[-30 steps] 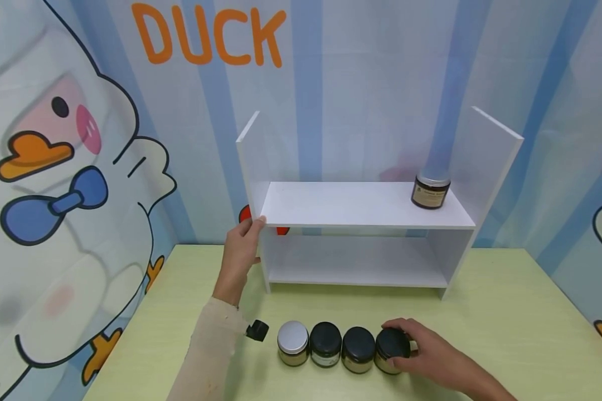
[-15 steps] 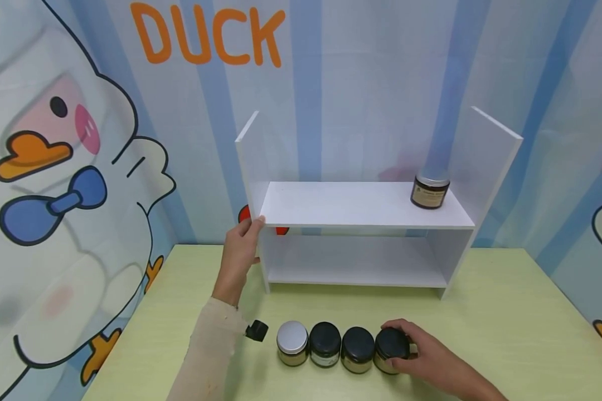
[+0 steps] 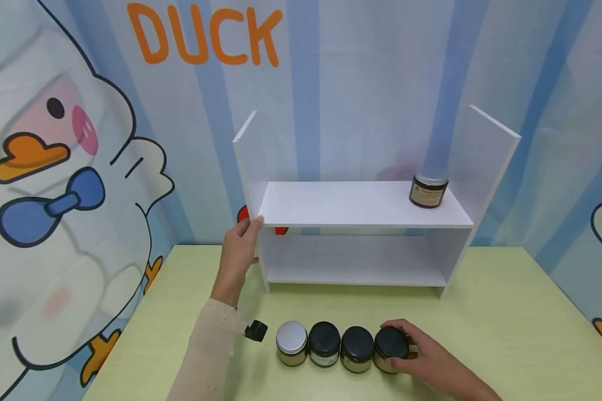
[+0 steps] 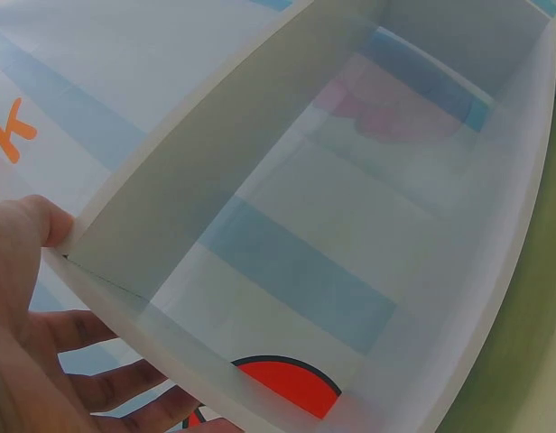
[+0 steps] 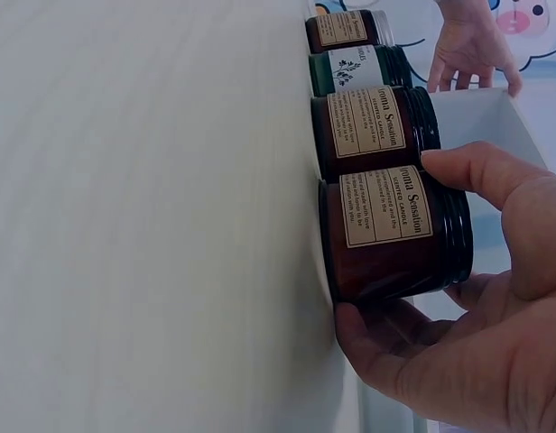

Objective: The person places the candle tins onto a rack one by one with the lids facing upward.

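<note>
My left hand [image 3: 237, 250] holds the left side panel of a white two-tier shelf [image 3: 366, 203], thumb at the front edge by the upper board. In the left wrist view its other fingers [image 4: 125, 383] spread along the panel's outer side. Low on the right, my right hand [image 3: 426, 356] grips a brown scented candle jar [image 5: 377, 253] with a black lid and tan label, standing on the table. Thumb and fingers lie on opposite sides of it. Beside it are a matching candle jar [image 3: 358, 345], a green-glass jar [image 3: 324, 340] and a silver-lidded jar [image 3: 291, 337], in a row.
Another silver-lidded jar [image 3: 428, 192] stands at the right end of the upper shelf board. The pale green table [image 3: 522, 334] reaches back to a blue striped duck backdrop [image 3: 371, 72]. A small black device [image 3: 256, 331] sits at my left sleeve.
</note>
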`<state>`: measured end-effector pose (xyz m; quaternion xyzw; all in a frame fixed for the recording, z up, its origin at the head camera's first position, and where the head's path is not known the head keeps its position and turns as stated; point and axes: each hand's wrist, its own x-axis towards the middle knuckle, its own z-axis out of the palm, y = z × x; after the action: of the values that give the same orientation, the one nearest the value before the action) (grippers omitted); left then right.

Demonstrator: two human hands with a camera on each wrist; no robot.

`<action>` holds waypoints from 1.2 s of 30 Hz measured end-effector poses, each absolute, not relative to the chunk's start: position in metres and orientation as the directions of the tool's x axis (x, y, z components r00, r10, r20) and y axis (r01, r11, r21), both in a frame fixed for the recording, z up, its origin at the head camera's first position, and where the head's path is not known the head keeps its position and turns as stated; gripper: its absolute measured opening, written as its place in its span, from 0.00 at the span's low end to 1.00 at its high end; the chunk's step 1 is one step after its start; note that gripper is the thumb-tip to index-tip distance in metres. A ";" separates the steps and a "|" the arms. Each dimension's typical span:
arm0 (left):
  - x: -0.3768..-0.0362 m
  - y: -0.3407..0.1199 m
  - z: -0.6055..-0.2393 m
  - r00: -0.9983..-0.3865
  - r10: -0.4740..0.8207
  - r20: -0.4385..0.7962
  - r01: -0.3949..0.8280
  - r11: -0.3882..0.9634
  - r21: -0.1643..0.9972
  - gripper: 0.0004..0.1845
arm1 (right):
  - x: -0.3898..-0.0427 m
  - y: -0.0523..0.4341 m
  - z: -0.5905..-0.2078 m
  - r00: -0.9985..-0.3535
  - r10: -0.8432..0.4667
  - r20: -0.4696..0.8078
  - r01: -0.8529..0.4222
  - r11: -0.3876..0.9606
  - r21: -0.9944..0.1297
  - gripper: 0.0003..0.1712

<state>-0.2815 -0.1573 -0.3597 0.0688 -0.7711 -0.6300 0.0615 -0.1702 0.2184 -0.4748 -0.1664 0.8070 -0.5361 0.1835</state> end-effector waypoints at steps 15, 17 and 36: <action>-0.281 -0.159 -0.360 -0.983 -0.181 0.009 -0.024 0.181 0.983 0.38 | -0.170 0.217 -0.478 -0.902 -0.406 -0.146 -0.028 0.393 -0.919 0.37; -0.281 -0.159 -0.359 -0.983 -0.181 0.010 -0.024 0.183 0.983 0.38 | -0.170 0.217 -0.478 -0.904 -0.403 -0.144 -0.028 0.391 -0.920 0.36; -0.281 -0.157 -0.358 -0.982 -0.187 0.000 -0.037 0.193 0.981 0.38 | -0.167 0.217 -0.479 -0.937 -0.342 -0.068 -0.082 0.406 -0.910 0.36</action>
<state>-0.2813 -0.1567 -0.3581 0.0726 -0.7700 -0.6311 0.0594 -0.1672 0.2168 -0.4789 -0.1277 0.8294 -0.5297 0.1228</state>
